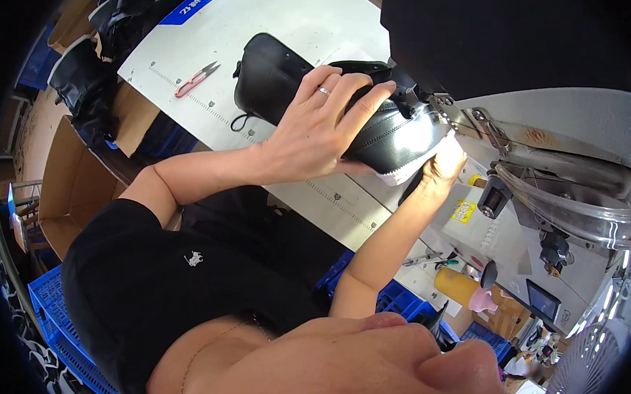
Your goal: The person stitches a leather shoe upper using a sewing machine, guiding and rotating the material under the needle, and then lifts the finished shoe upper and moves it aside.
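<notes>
A black leather boot upper (388, 140) with zigzag stitching and a pale lining edge lies under the sewing machine's needle area (442, 107), lit by a bright lamp. My left hand (326, 120), a ring on one finger, grips it from above with spread fingers, the thumb by its near edge. At the upper's right end, close to the needle area, my right hand (445, 164) holds the pale edge; most of its fingers are hidden or washed out by glare. The black shaft (268, 72), with a small loop, stretches left across the white tabletop (302, 17).
Pink-handled thread snips (197, 80) lie on the tabletop's left. The dark machine head (505, 43) fills the upper right. A yellow bottle (456, 282) with a pink top stands at lower right. Cardboard boxes (69, 186) and blue crates (57, 312) surround the seat.
</notes>
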The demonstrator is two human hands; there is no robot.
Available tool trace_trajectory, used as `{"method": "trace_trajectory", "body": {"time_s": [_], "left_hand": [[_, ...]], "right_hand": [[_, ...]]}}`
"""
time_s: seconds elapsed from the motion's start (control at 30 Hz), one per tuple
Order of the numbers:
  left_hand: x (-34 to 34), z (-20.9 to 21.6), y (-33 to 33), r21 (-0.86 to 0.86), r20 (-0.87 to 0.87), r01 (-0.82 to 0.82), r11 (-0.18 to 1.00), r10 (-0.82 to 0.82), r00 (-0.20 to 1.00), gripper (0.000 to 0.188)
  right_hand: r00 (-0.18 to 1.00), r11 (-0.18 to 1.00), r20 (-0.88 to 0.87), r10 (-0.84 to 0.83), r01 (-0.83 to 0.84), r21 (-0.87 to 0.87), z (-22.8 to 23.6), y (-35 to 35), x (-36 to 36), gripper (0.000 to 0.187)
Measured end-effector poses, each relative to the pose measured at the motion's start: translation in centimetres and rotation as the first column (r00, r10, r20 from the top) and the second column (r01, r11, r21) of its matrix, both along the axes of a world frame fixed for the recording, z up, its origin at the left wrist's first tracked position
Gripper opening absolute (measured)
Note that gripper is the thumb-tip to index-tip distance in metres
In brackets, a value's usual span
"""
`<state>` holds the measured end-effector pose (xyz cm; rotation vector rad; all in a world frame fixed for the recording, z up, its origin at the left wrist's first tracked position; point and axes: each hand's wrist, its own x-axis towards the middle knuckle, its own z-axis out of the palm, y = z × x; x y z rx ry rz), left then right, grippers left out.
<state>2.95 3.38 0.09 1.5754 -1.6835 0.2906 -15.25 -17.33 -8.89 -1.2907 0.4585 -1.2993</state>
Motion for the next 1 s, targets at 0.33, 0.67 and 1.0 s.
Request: {"method": "trace_trajectory", "body": {"time_s": [0.33, 0.67, 1.0], "left_hand": [[-0.7, -0.1, 0.8, 0.011, 0.014, -0.03, 0.999, 0.03, 0.999, 0.094], [-0.8, -0.2, 0.5, 0.03, 0.025, -0.004, 1.0, 0.003, 1.0, 0.096], [0.8, -0.3, -0.4, 0.005, 0.126, 0.019, 1.0, -0.019, 0.992, 0.097]], "right_hand": [[0.994, 0.994, -0.034, 0.108, -0.107, 0.011, 0.9, -1.2, 0.6, 0.036], [0.978, 0.978, -0.033, 0.205, -0.203, 0.049, 1.5, -0.9, -1.4, 0.04], [0.964, 0.922, 0.096, 0.246, -0.264, 0.284, 2.8, 0.1, -1.6, 0.042]]}}
